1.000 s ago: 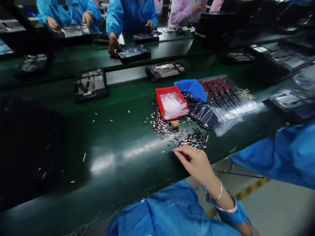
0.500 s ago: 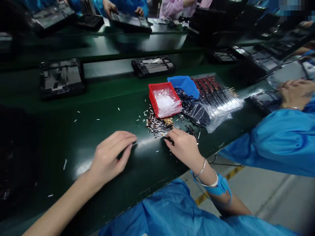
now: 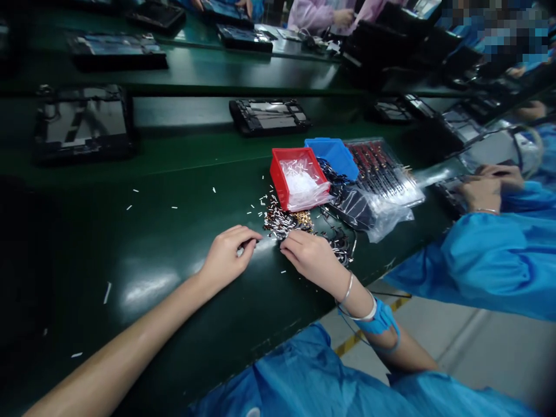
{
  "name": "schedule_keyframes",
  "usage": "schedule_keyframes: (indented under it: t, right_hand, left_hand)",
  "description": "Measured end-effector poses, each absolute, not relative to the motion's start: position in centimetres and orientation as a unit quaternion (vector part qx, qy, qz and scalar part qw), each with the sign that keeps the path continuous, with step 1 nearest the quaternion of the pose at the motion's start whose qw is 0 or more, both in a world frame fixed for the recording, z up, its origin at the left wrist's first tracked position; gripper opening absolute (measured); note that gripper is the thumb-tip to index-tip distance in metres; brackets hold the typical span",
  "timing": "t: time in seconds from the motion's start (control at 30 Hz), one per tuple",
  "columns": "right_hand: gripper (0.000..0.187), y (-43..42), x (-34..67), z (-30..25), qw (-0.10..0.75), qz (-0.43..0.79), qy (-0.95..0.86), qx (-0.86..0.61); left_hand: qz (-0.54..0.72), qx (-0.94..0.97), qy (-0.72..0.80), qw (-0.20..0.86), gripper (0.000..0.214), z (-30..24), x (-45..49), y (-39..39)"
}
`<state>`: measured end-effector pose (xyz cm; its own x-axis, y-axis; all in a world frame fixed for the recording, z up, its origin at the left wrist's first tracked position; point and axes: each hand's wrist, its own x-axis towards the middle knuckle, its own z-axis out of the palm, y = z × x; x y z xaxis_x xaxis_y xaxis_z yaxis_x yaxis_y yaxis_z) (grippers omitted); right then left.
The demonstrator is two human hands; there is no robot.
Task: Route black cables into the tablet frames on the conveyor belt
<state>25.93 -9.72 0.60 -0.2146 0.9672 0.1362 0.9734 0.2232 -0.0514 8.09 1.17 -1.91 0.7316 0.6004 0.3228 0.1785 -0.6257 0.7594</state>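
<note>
My left hand (image 3: 230,253) is over the green table with thumb and forefinger pinched together. A small dark bit shows at its fingertips, too small to name. Opposite it, my right hand (image 3: 311,255) has its fingers closed at the near edge of a pile of small black, silver and gold cable-like parts (image 3: 280,223). Whatever its fingertips hold is hidden. Just behind the pile stands a red bin (image 3: 279,182) of short clear-white tube pieces (image 3: 299,178). More thin black cables (image 3: 343,244) lie right of my right hand.
A blue bin (image 3: 334,156), a clear bag of dark parts (image 3: 376,214) and a tray of red and black cables (image 3: 382,168) stand behind. Opened device housings (image 3: 271,116) lie along the line. At right, a co-worker's hands (image 3: 484,191) work on another housing.
My left hand has moved right and its thumb and forefinger have closed together. My right hand has shifted slightly left, narrowing the gap between them. The housing at far left appears further left.
</note>
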Motion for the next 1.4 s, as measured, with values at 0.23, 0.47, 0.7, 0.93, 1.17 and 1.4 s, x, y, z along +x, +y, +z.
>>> schedule_keyframes:
  t: [0.23,0.47,0.7,0.93,1.17,1.4]
  right_hand:
    - [0.014,-9.7,26.5,1.2,0.328,0.253,-0.624,-0.662]
    - [0.021,-8.1,24.4,1.5,0.502,0.492,-0.365,-0.61]
    - [0.016,-7.3,22.0,1.0,0.509,0.439,-0.411,-0.616]
    - [0.01,-7.3,22.6,2.1,0.438,0.267,-0.555,-0.655]
    - [0.012,-6.7,22.0,1.4,0.415,0.277,-0.557,-0.663]
    - [0.016,-5.9,22.3,1.2,0.508,0.317,-0.457,-0.658]
  left_hand:
    - [0.332,0.848,0.195,0.363,0.018,-2.2,8.1,0.7]
    - [0.383,0.834,0.175,0.355,0.017,-2.2,8.0,0.3]
    - [0.396,0.78,0.215,0.433,0.014,-1.7,7.9,0.4]
    - [0.347,0.704,0.248,0.568,0.014,-0.9,7.9,0.9]
    - [0.351,0.636,0.289,0.624,0.021,-0.4,7.9,1.0]
    - [0.293,0.617,0.288,0.671,0.022,-0.2,8.0,0.5]
